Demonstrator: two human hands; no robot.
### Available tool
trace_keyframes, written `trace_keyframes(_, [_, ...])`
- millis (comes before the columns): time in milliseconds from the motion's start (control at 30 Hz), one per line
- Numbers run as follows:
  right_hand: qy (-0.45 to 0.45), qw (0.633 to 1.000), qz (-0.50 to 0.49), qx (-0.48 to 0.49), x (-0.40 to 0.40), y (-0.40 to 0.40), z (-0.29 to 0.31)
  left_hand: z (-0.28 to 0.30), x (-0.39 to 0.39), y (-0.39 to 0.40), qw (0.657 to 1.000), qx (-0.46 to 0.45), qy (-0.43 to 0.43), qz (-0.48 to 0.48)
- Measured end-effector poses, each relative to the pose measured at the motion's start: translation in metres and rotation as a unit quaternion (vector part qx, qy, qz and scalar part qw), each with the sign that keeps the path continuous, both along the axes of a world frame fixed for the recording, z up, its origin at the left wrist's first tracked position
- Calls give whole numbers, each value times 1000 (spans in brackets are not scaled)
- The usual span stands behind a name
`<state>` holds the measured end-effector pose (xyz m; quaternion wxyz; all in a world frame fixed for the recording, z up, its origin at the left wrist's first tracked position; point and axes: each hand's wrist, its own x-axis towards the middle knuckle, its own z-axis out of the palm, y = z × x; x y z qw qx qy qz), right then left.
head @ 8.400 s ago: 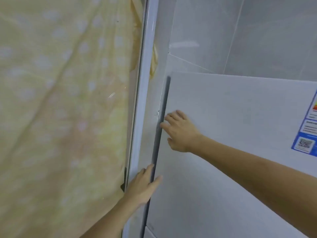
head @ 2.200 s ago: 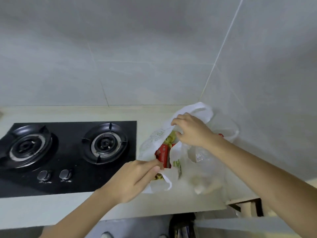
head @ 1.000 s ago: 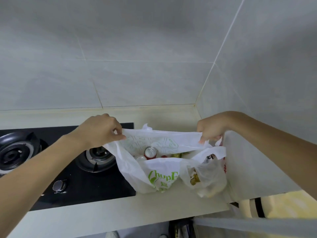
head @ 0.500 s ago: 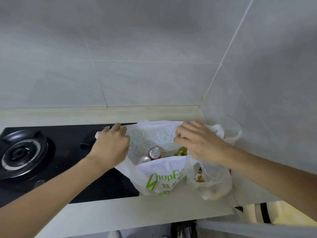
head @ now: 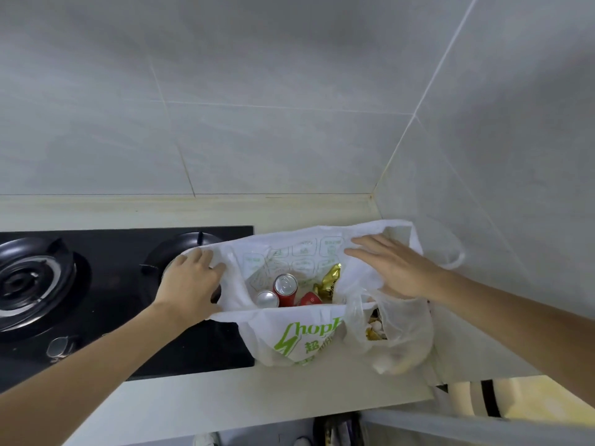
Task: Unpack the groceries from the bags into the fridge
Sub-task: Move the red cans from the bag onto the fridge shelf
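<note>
With the white bag on the bench beside the stove, the left hand grips its rim and the flat, empty right hand spreads it, so next lift one upright can straight out.

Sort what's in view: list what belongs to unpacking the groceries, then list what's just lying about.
For the job:
- white plastic shopping bag with green lettering
- red drink cans
- gold foil packet
- clear plastic bag

Lying about:
- black glass gas hob
- pale countertop
</note>
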<state>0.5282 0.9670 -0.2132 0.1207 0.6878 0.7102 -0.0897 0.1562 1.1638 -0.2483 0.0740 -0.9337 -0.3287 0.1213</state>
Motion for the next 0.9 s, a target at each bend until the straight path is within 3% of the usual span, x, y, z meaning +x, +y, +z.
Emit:
trace_keyframes(167, [82,996,11,-41,3,3,-20,-33,-9,2,990,-115,-85,-16])
trace_keyframes(300, [120,990,18,-71,1,3,-48,-60,-13,2,975,-200,-99,-9])
trace_keyframes(367, [84,992,30,-84,-1,8,-68,-77,-12,2,972,-217,-91,-2])
trace_keyframes(467, [-54,995,47,-73,-2,13,-102,-102,-4,0,971,-227,-76,3])
trace_keyframes(600, [-94,993,14,-66,25,15,-156,-126,12,-6,971,-223,-85,-4])
trace_keyframes(700, [-106,993,-4,-45,7,16,-144,-133,21,-10,975,-200,-92,-14])
trace_keyframes(800, [-35,998,-27,-44,-4,20,-128,-125,20,-13,973,-190,-122,-38])
trace_keyframes(900, [62,994,24,90,-23,31,-113,-113,13,-12,942,-245,-219,-64])
